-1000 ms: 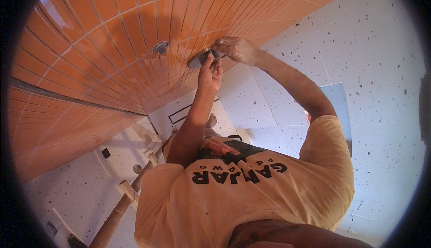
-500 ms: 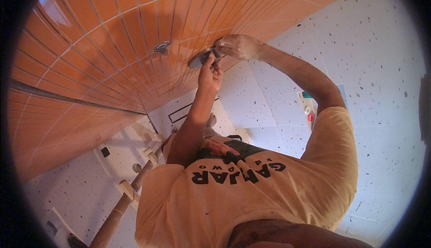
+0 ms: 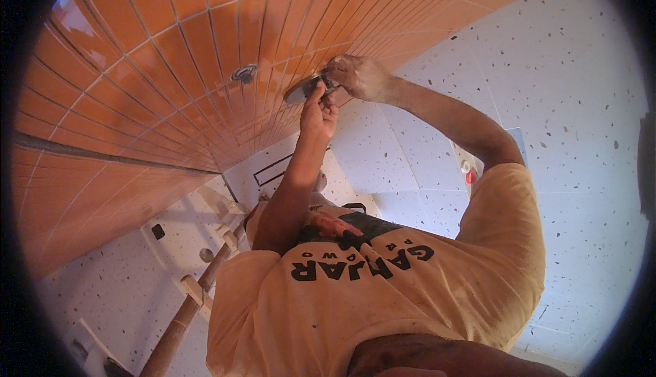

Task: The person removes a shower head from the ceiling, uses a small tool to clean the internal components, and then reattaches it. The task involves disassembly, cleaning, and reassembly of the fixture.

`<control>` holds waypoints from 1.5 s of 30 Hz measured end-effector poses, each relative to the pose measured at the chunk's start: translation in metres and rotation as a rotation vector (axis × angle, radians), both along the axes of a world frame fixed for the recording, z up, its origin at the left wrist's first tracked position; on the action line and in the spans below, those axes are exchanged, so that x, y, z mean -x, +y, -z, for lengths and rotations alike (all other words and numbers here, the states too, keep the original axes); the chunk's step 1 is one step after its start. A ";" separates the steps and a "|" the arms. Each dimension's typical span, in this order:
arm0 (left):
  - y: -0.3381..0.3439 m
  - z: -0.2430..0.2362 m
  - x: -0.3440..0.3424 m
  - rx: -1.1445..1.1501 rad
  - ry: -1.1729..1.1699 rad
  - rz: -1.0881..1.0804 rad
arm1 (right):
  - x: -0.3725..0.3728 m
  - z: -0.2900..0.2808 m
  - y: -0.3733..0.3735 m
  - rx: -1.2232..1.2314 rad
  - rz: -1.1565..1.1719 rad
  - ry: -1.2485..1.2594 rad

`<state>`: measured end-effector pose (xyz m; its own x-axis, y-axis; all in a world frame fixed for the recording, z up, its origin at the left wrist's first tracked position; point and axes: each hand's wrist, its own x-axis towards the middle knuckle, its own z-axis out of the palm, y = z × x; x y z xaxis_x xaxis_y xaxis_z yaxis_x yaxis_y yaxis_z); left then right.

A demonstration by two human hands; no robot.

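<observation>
Two hands on one wall fitting: keep the plate square to the tile

Both hands meet at a round metal plate (image 3: 303,90) seated against the orange tiled wall (image 3: 171,56), right of a smaller metal fitting (image 3: 244,73) set in the same wall.

Your left hand (image 3: 318,114) is raised on a near-straight forearm, its grip narrow and pinched around a thin dark tool (image 3: 326,92); what kind of tool cannot be told. Your right hand (image 3: 357,76) reaches across with the elbow bent and high, fingers curled at the plate's edge, apparently steadying it; contact is partly hidden.

Recommendation: hold the plate flat to the tile with the right hand, keep the tool in line with its fixing, and apply light pressure so that the glazed surface is not scratched.
</observation>
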<state>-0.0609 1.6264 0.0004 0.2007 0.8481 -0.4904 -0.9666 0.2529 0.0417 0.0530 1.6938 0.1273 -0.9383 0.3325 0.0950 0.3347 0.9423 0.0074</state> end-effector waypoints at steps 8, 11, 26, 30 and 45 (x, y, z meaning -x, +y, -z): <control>0.001 0.001 0.000 0.037 -0.027 -0.003 | 0.027 0.009 -0.015 0.215 0.638 -0.029; 0.002 0.003 0.001 0.017 -0.023 0.010 | 0.029 0.005 -0.009 0.305 0.695 0.007; 0.005 0.007 0.001 0.012 -0.044 0.028 | 0.007 -0.008 -0.004 0.346 0.051 0.068; 0.006 0.013 0.003 -0.003 -0.044 0.029 | 0.010 -0.021 -0.002 0.334 0.017 -0.084; 0.004 0.010 -0.001 0.009 -0.009 0.011 | 0.003 -0.018 0.016 0.173 -0.080 -0.212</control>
